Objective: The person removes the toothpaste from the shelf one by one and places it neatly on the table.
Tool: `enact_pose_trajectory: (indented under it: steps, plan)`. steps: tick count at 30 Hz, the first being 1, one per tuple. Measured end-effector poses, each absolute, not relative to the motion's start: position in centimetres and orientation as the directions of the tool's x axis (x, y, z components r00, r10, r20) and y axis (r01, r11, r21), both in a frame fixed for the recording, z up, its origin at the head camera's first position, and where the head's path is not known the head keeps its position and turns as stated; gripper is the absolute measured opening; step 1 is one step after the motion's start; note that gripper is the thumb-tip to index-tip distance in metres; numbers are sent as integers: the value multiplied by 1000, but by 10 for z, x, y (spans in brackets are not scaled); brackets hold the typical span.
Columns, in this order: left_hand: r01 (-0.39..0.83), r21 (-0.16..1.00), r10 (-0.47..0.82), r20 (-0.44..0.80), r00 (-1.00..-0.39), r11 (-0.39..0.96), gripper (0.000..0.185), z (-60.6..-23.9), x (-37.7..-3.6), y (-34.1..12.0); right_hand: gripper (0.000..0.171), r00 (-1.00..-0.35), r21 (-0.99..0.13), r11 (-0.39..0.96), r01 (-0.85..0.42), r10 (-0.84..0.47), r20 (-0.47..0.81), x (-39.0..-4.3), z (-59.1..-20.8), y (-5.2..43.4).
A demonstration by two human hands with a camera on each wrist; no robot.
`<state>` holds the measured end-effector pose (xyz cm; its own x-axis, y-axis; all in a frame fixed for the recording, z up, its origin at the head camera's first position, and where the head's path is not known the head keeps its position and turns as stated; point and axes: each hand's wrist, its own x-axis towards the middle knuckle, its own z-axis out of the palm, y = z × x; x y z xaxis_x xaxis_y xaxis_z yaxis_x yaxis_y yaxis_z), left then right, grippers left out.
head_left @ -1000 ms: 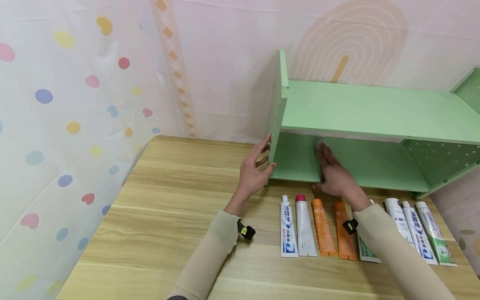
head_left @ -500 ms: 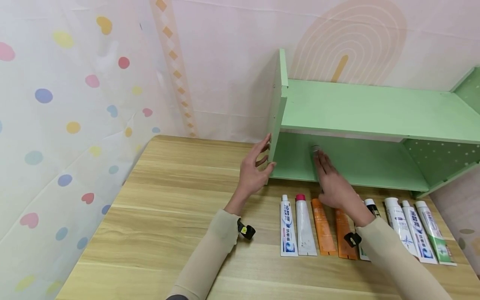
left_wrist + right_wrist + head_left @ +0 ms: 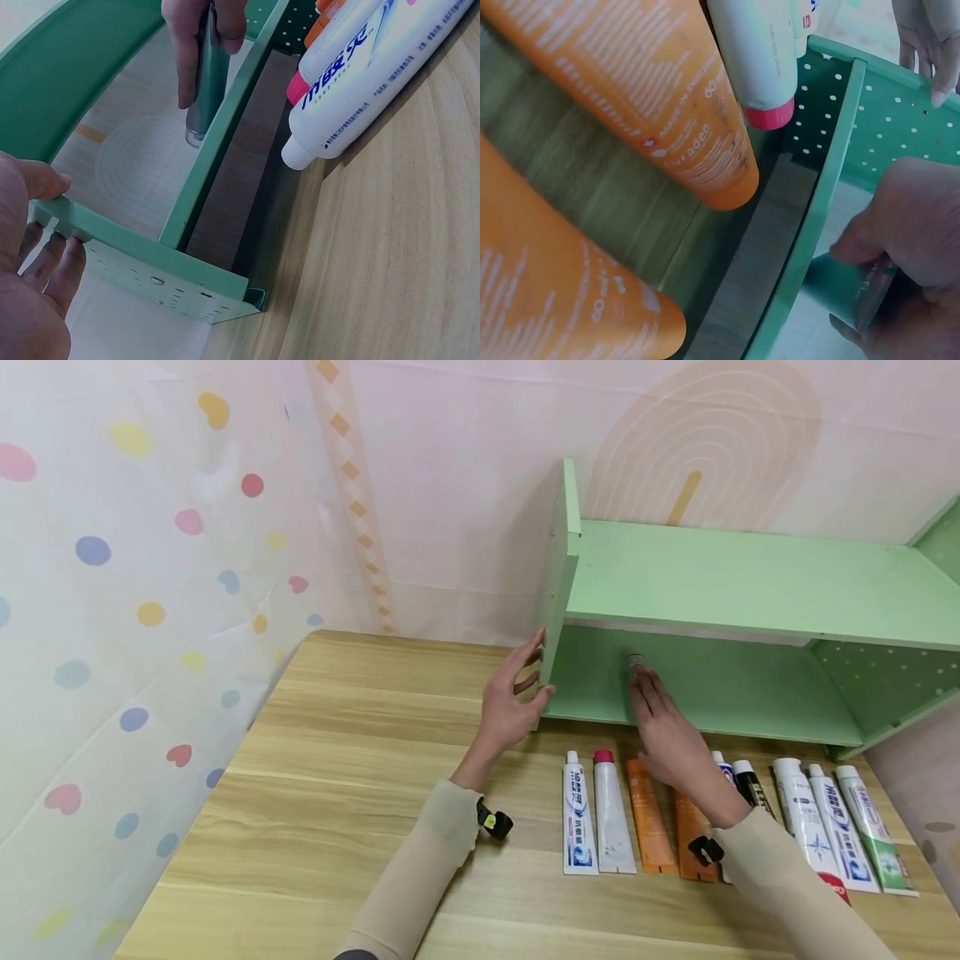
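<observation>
My right hand [image 3: 667,735] reaches into the lower compartment of the green shelf [image 3: 750,572] and holds a dark greenish tube [image 3: 212,79] with a clear cap. In the right wrist view the tube [image 3: 859,289] sits between the thumb and fingers, its far part shadowed. Only its cap end [image 3: 635,661] shows beyond the fingertips in the head view. At the shelf's left side panel, my left hand [image 3: 508,703] grips the front edge, thumb on the edge and fingers against the outer face. The left wrist view shows that hand [image 3: 34,262] at the panel's corner.
A row of toothpaste tubes lies on the wooden table [image 3: 360,760] before the shelf: a white-blue tube [image 3: 579,818], a red-capped one [image 3: 613,818], orange tubes [image 3: 649,822], and several more at right, such as a green-white one [image 3: 877,835]. A patterned cloth [image 3: 450,485] hangs behind.
My right hand has drawn slightly back toward the front, and the tube's capped end has come forward with it. The left hand stays on the panel.
</observation>
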<state>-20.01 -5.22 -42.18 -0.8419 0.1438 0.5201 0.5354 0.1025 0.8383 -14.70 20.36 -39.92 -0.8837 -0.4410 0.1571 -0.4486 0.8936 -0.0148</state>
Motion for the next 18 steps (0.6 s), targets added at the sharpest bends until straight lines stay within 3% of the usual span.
enact_pose_trajectory:
  steps: [18]
  plan:
    - [535, 839, 133, 521, -843, 103, 81, -422, -201, -50, 81, -879, -34, 899, -437, -419, 226, -144, -397, 205]
